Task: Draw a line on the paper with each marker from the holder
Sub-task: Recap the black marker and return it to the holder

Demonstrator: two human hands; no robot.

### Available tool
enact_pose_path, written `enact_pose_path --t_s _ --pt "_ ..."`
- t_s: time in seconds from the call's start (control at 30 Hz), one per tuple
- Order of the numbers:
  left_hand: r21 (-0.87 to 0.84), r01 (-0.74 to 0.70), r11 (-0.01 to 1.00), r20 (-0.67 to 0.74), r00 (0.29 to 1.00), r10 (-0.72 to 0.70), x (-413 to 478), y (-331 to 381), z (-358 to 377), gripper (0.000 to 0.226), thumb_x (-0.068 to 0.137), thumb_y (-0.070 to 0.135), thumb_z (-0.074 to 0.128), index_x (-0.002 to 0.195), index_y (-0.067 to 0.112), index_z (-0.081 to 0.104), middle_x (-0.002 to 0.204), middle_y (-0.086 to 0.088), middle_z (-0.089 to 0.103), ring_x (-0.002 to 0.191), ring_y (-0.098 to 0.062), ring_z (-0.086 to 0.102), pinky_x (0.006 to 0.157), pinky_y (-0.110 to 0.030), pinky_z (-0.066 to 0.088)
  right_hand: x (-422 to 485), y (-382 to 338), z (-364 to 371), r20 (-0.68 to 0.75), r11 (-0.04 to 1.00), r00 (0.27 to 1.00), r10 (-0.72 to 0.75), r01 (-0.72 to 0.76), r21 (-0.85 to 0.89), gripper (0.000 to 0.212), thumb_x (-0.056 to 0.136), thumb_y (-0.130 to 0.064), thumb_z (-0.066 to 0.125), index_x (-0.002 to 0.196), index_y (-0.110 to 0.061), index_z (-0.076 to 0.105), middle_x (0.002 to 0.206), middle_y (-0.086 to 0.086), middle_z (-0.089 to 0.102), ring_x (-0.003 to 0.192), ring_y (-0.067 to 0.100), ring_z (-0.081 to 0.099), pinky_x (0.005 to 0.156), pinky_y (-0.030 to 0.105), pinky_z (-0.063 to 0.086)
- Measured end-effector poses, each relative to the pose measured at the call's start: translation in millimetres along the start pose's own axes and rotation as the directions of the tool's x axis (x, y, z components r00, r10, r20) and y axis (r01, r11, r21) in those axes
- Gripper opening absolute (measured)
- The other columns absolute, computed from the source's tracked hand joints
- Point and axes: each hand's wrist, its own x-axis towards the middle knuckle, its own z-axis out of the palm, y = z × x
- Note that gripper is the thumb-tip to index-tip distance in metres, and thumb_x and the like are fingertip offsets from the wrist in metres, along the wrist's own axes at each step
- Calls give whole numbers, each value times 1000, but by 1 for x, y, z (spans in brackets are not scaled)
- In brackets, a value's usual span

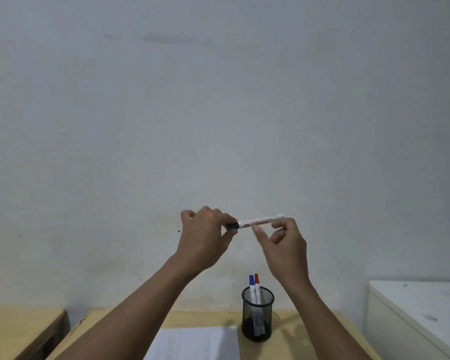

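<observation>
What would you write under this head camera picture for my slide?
Both hands, left hand on the black cap and right hand on the barrel, hold a marker above the mesh holder and paper.

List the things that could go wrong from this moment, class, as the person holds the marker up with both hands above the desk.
1. The left hand pinches the black cap while the right hand has only a light fingertip grip on the marker; a hard pull might drop it.
2. It is held above the mesh holder and paper; an uncapped tip falling could leave a stray mark.
</observation>
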Motion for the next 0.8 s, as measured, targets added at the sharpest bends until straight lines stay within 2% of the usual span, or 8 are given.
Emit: enact_pose_path --t_s 0.07,0.17,0.27,0.37,0.47,0.57,0.63,0.8 --pt "16 -34 999 46 998 33 6 5 7 21 93 40 61 111 36 71 103 14 72 97 -8 55 88 -38 31 1 12 0 103 960 976 -193 210 -185 33 86 -32 77 113 -29 59 98 -10 54 70 8 55 61 24 48" --pt "-34 -67 997 87 994 69 13 14 23 24 92 43 61 113 35 70 105 15 73 100 -7 57 90 -39 29 7 27 3 199 912 941 -273 319 -258 24 89 -32 74 111 -25 66 106 -10 56 74 6 58 62 19 48" --pt "-116 -22 993 111 993 35 17 17 44 24 91 45 61 113 36 69 103 17 74 96 -4 61 88 -37 27 15 45 8 216 935 947 -239 284 -212 15 91 -30 72 102 -20 69 96 -7 63 77 7 61 65 22 52" --pt "-207 70 976 158 987 -37 13 13 67 25 92 45 60 114 37 68 100 18 73 93 -2 63 92 -38 29 21 68 14 253 975 960 -123 164 -150 8 93 -23 70 100 -19 69 91 -4 69 81 3 65 67 14 50" --pt "-208 154 966 229 968 -105 4 1 94 30 91 47 59 119 38 63 102 18 72 92 -2 64 97 -42 32 26 91 17 260 989 965 -19 56 -135 15 94 -19 68 109 -19 65 88 -6 68 79 3 65 68 18 49" --pt "-111 190 975 415 901 -128 -11 -14 126 54 81 62 62 128 35 55 114 17 67 102 -6 62 96 -44 33 27 111 20 299 984 953 45 11 -181 46 97 -15 63 139 -24 46 99 -3 65 76 6 65 64 16 50" --pt "-65 210 976 543 828 -142 -22 -20 144 77 71 71 65 135 32 48 126 14 62 113 -10 57 98 -45 31 29 127 22 324 976 944 60 12 -217 61 97 -13 60 147 -33 32 105 -2 62 76 10 66 67 25 55" --pt "15 210 978 731 664 -153 -41 -26 175 109 62 69 75 149 25 27 148 3 47 135 -21 41 108 -51 26 32 158 32 432 942 890 147 8 -336 53 97 -14 58 139 -38 36 100 0 63 79 15 66 72 37 60"
